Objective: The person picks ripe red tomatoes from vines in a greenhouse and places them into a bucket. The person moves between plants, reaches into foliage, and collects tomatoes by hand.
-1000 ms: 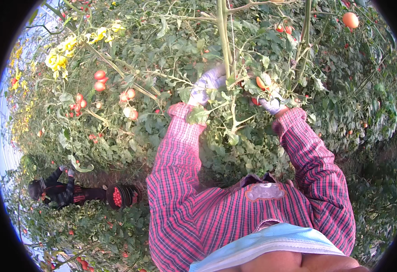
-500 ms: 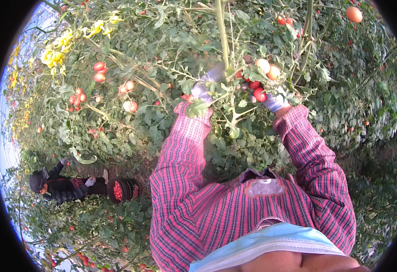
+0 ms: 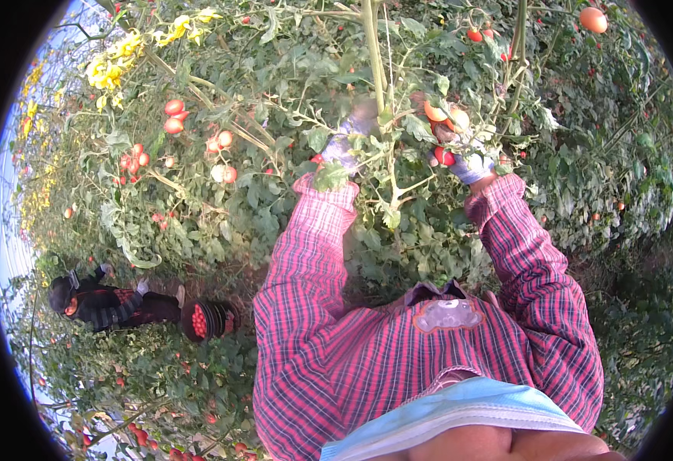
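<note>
Right hand (image 3: 471, 157), gloved, is closing around a cluster of tomatoes (image 3: 445, 123) up in the plant: fingers are wrapping a red one at the bottom, with an orange one and a pale one sitting just above the glove. Left hand (image 3: 349, 138), also gloved, is sitting against the green main stem (image 3: 372, 54) just left of that cluster; leaves are covering the fingers, so cannot tell whether it is gripping the stem or just resting on it. Hands are staying apart, stem and foliage between them. Both forearms are coming up in pink plaid sleeves (image 3: 313, 253) into the tomato plant (image 3: 275, 200), which is filling most of the view. More ripe tomatoes (image 3: 174, 115) are hanging well left of the hands, one orange tomato (image 3: 593, 19) far upper right. Yellow flowers (image 3: 117, 65) are showing at upper left. Lower left, well away, another person (image 3: 98, 303) in dark clothes is crouching beside a dark bucket (image 3: 204, 319) holding red tomatoes.
</note>
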Available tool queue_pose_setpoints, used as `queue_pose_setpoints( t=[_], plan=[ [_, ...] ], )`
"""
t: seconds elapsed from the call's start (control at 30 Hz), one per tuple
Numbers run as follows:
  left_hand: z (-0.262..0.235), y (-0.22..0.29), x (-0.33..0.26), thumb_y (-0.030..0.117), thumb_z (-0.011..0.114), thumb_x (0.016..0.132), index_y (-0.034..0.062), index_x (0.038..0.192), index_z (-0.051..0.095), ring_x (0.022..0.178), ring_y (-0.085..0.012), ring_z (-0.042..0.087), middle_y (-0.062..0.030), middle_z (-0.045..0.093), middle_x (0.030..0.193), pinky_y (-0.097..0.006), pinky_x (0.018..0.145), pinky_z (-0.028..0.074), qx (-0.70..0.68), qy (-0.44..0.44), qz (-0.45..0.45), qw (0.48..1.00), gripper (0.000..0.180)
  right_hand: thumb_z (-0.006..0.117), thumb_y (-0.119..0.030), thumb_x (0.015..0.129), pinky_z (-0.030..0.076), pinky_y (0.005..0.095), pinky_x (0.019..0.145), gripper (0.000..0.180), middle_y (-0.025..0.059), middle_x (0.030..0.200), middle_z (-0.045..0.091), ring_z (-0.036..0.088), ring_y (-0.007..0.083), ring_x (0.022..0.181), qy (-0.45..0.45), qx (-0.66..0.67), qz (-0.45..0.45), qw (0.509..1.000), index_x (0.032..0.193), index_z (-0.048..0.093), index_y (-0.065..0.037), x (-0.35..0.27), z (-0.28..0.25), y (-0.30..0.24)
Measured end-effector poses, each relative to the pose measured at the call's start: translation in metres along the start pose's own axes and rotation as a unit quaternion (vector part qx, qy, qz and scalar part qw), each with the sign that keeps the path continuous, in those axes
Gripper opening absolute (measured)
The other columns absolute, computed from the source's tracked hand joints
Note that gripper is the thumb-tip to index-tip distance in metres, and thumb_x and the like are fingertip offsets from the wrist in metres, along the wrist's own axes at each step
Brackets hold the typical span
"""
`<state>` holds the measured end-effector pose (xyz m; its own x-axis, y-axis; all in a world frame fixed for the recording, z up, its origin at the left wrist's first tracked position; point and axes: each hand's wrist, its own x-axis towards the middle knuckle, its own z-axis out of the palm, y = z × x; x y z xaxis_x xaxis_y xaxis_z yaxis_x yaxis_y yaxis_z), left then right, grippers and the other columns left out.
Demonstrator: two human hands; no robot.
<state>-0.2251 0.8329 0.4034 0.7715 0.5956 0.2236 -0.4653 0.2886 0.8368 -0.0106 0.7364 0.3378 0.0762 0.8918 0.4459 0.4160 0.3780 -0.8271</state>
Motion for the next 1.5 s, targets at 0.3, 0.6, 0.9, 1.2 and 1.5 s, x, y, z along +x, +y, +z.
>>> queue_pose_setpoints(
  t=[0.3, 0.6, 0.9, 1.2, 1.5],
  plan=[
    [-0.019, -0.008, -0.033, 0.022, 0.067, 0.084, 0.0031, 0.106, 0.060, 0.081, -0.0225, 0.065, -0.0107, 0.066, 0.094, -0.033, 0.064, 0.056, -0.036, 0.086, -0.005, 0.996, 0.030, 0.065, -0.010, 0.083, 0.046, 0.0309, 0.094, 0.054, 0.0080, 0.123, 0.052, 0.053, 0.0193, 0.109, -0.025, 0.434, 0.221, 0.873, 0.131, 0.039, -0.007, -0.050, -0.002, 0.021],
    [-0.043, -0.036, -0.049, 0.021, 0.065, 0.085, 0.0030, 0.105, 0.061, 0.080, -0.0228, 0.066, -0.0110, 0.065, 0.094, -0.033, 0.062, 0.056, -0.085, 0.171, -0.001, 0.982, 0.027, 0.057, -0.028, 0.091, 0.052, 0.0433, 0.079, 0.046, 0.0213, 0.124, 0.051, 0.053, 0.0361, 0.109, -0.169, 0.725, 0.197, 0.638, 0.127, 0.045, -0.002, -0.060, 0.003, -0.036],
    [-0.079, -0.062, -0.051, 0.019, 0.063, 0.086, 0.0029, 0.104, 0.061, 0.080, -0.0232, 0.066, -0.0113, 0.065, 0.094, -0.032, 0.060, 0.055, -0.139, 0.223, 0.012, 0.965, 0.024, 0.057, -0.032, 0.088, 0.053, 0.0305, 0.055, 0.054, 0.0161, 0.113, 0.054, 0.059, 0.0256, 0.097, -0.205, 0.697, 0.256, 0.638, 0.125, 0.044, 0.006, -0.082, 0.042, -0.030],
    [-0.132, -0.068, -0.059, 0.018, 0.061, 0.087, 0.0027, 0.103, 0.061, 0.079, -0.0235, 0.066, -0.0116, 0.065, 0.094, -0.032, 0.058, 0.055, -0.190, 0.264, 0.014, 0.945, 0.021, 0.060, -0.027, 0.088, 0.053, 0.0314, 0.051, 0.035, 0.0132, 0.104, 0.059, 0.061, 0.0249, 0.092, -0.214, 0.689, 0.357, 0.594, 0.109, 0.055, 0.000, -0.099, 0.071, -0.030],
    [-0.178, -0.090, -0.069, 0.016, 0.059, 0.089, 0.0026, 0.102, 0.061, 0.079, -0.0239, 0.066, -0.0119, 0.065, 0.094, -0.031, 0.055, 0.054, -0.226, 0.294, -0.007, 0.929, 0.019, 0.061, -0.029, 0.086, 0.051, 0.0299, 0.048, 0.038, 0.0159, 0.111, 0.057, 0.061, 0.0294, 0.091, -0.166, 0.669, 0.410, 0.597, 0.117, 0.049, -0.010, -0.128, 0.109, -0.028]
  ],
)
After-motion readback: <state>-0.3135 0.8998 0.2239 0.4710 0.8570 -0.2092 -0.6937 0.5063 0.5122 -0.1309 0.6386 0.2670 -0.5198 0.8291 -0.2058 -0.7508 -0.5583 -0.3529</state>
